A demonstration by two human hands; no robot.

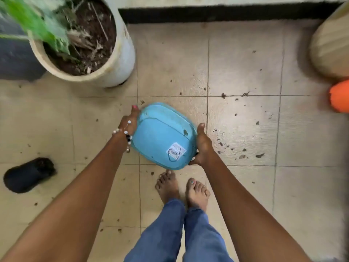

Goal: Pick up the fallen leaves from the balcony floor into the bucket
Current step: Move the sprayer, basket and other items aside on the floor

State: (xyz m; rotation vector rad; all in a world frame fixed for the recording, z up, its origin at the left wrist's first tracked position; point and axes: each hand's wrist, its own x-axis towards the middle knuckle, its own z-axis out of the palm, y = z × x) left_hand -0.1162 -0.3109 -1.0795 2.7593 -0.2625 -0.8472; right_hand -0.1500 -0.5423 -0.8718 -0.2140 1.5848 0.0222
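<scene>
Tiled floor (245, 63) carries leaf bits (243, 156), mostly right of the bucket (162, 137). You grip it upside down, left hand (130, 123) and right hand (203, 146) clamping opposite sides; right hand nearer them.

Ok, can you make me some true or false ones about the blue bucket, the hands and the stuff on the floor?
1. Both hands hold the blue bucket. True: the left hand and right hand grip opposite sides.
2. We can see leaves inside the bucket. False: its sticker-marked underside faces the camera.
3. Leaf bits lie scattered on the floor tiles. True.
4. The plant pot is knocked over. False: it stands upright, soil showing.
5. The person wears shoes. False: the feet are bare.
</scene>
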